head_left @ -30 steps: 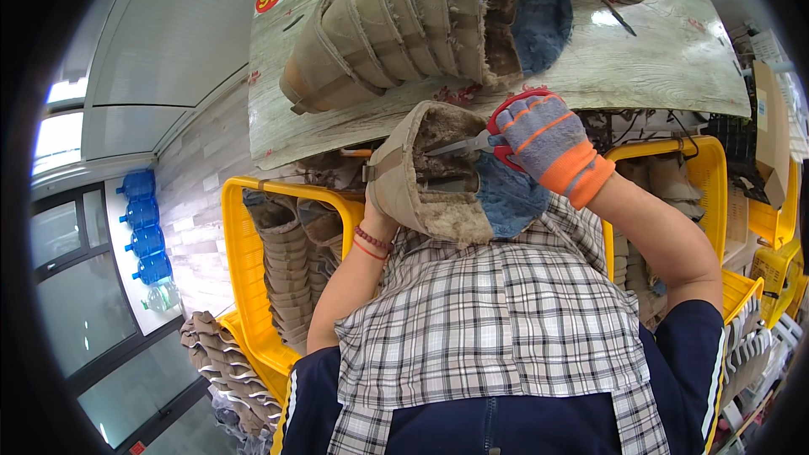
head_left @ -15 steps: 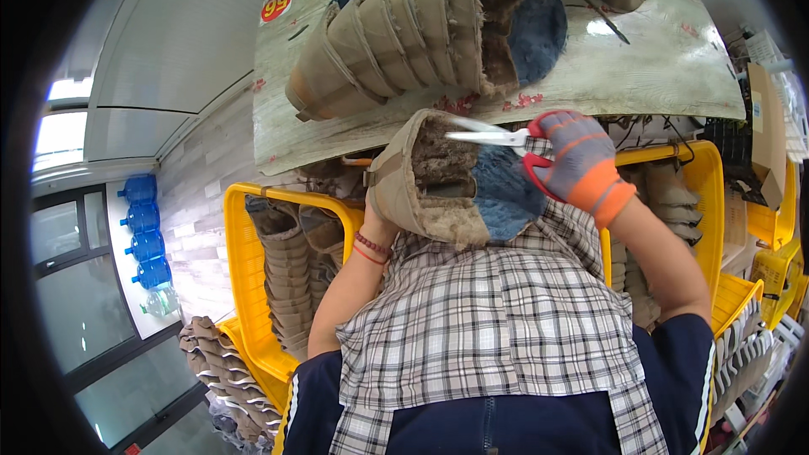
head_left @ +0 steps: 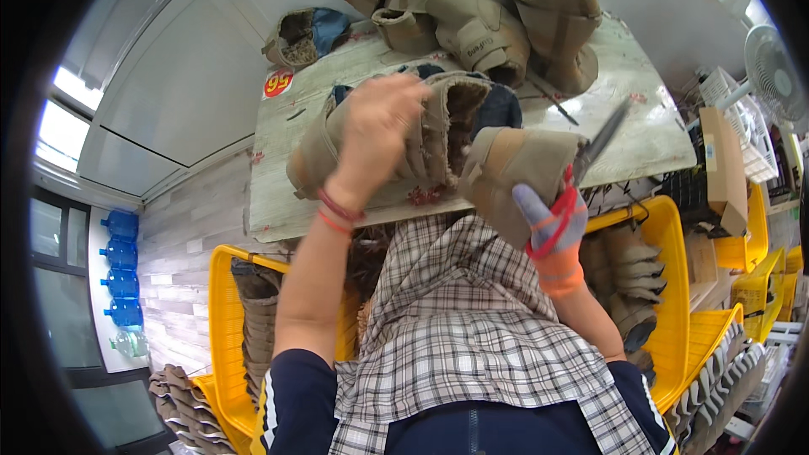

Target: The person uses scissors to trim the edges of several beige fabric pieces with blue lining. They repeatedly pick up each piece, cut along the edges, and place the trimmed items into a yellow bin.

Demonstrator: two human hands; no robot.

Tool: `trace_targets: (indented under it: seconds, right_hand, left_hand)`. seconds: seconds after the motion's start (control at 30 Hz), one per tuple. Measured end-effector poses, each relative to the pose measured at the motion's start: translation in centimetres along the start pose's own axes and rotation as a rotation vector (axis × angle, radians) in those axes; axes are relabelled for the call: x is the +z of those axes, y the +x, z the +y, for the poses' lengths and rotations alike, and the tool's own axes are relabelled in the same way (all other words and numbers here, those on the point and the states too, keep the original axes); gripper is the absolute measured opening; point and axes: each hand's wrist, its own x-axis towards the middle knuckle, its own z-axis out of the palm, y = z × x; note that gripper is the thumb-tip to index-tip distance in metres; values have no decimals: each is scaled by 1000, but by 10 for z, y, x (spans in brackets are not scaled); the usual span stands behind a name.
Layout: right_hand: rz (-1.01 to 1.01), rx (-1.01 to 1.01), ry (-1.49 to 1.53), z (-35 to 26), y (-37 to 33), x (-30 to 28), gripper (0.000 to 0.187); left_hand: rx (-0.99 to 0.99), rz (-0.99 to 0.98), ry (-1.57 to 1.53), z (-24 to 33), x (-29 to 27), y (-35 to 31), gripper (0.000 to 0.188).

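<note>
My bare left hand (head_left: pixel 379 135), smeared by motion, is over a row of nested tan shoe uppers (head_left: pixel 316 156) on the table. Whether its fingers grip anything is not clear. My right hand (head_left: pixel 556 232), in a grey and orange glove, is closed on red-handled scissors (head_left: pixel 563 211), whose blurred blades point up and away to the right. That same hand also holds a single tan, fleece-lined shoe upper (head_left: pixel 506 173), its thumb lying on the outer side. This piece hangs at the table's near edge, just right of the nested row.
More uppers (head_left: pixel 476 25) are heaped at the table's (head_left: pixel 628 131) back, near a dark slender tool (head_left: pixel 552 101). Yellow baskets (head_left: pixel 223 312) of stacked uppers flank me. At right are a cardboard box (head_left: pixel 723 168) and a fan (head_left: pixel 774 63); blue water bottles (head_left: pixel 124 257) line the left wall.
My left hand has let go of the single upper and moved up over the nested row. The upper is now in my right hand with the scissors, turned outer side up. The view has tilted upward.
</note>
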Motion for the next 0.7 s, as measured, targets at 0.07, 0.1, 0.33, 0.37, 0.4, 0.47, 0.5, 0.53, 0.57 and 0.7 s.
trace_targets:
  seconds: [0.07, 0.1, 0.33, 0.37, 0.4, 0.47, 0.5, 0.53, 0.57, 0.7]
  right_hand:
    - [-10, -127, -103, 44, 37, -2, 41]
    - [-50, -134, -173, 66, 57, 1, 41]
    - [-420, 90, 214, 103, 119, 33, 40]
    - [-354, 71, 261, 123, 122, 42, 41]
    - [-193, -72, 143, 164, 124, 46, 39]
    - [-132, -44, 188, 166, 109, 56, 37]
    - [-126, 64, 252, 175, 106, 50, 36]
    - [-107, 183, 307, 191, 98, 34, 36]
    - [-274, 178, 617, 215, 97, 4, 38]
    - [-158, 6, 242, 141, 78, 1, 55]
  left_hand:
    - [-113, 64, 427, -51, -8, 3, 31]
    - [-281, -75, 353, -63, -7, -10, 33]
    - [-606, -277, 191, -71, 11, -16, 44]
    - [-555, -253, 275, -68, 16, -16, 45]
    - [-503, -236, 360, -62, 19, -15, 47]
    - [-517, -230, 425, -66, 18, -18, 52]
    - [-511, -245, 342, -71, 15, -17, 46]
    - [-595, -279, 130, -86, 9, -15, 43]
    - [-667, -305, -82, -112, -2, -8, 41]
    - [-867, 39, 81, -249, -67, -6, 26]
